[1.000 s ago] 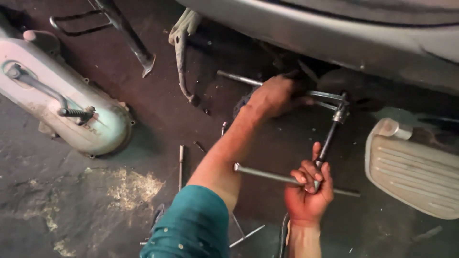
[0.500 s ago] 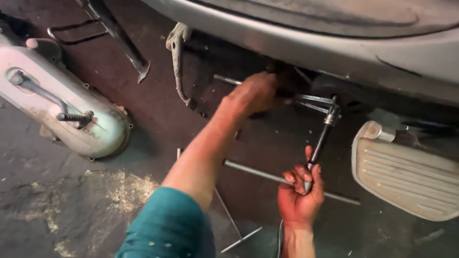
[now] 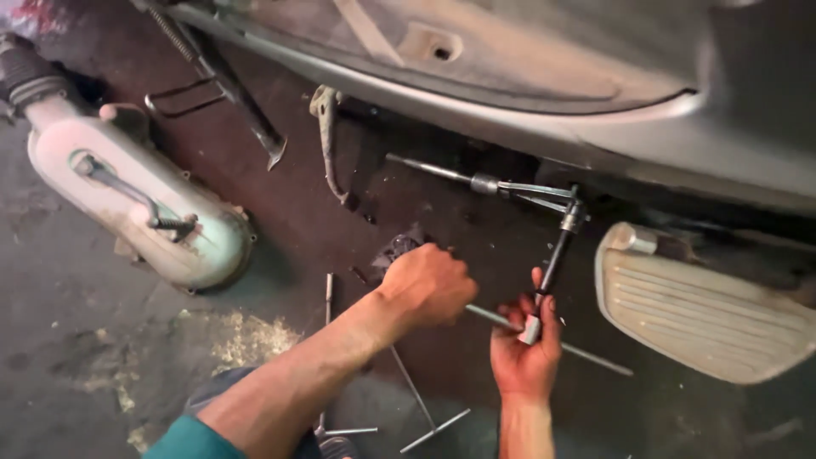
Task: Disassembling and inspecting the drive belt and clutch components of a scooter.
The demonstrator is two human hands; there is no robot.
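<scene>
Your view is dim and warm-toned, lit unevenly from above. Deep shadow pools under the scooter body (image 3: 527, 110), hiding detail there. The pale engine cover (image 3: 144, 212) reads brightest. The floor (image 3: 76, 340) shows grain; edges look soft, slightly smeared.

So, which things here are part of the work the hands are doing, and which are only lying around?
In use:
- right hand, gripping the black-shafted wrench
- left hand, closed on the long metal rod
- scooter underside, where the wrench reaches

Lying about:
- engine cover
- ribbed footboard
- T-handle tools on the floor
- bent lever
</scene>
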